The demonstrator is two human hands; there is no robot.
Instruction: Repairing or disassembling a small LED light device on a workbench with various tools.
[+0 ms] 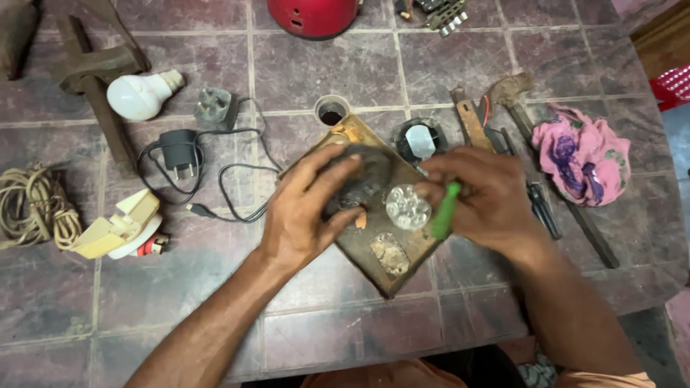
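Observation:
A worn wooden board (399,266) lies tilted like a diamond on the tiled floor. My left hand (305,208) is closed over a dark round lamp body (366,176) that rests on the board. My right hand (489,197) grips a green-handled screwdriver (444,212), its tip hidden near a round cluster of small clear lights (407,207) beside the lamp body. A dull metal patch (389,253) sits on the board's near corner.
Left: white bulb (140,95), plug adapter (213,108), black charger with cable (180,149), coiled cord (32,205), cream plastic fitting (118,226). Right: pink cloth (582,154), hammer (514,97), pliers (540,208). Behind: red dome (313,16), small cup (331,111), round black part (419,140).

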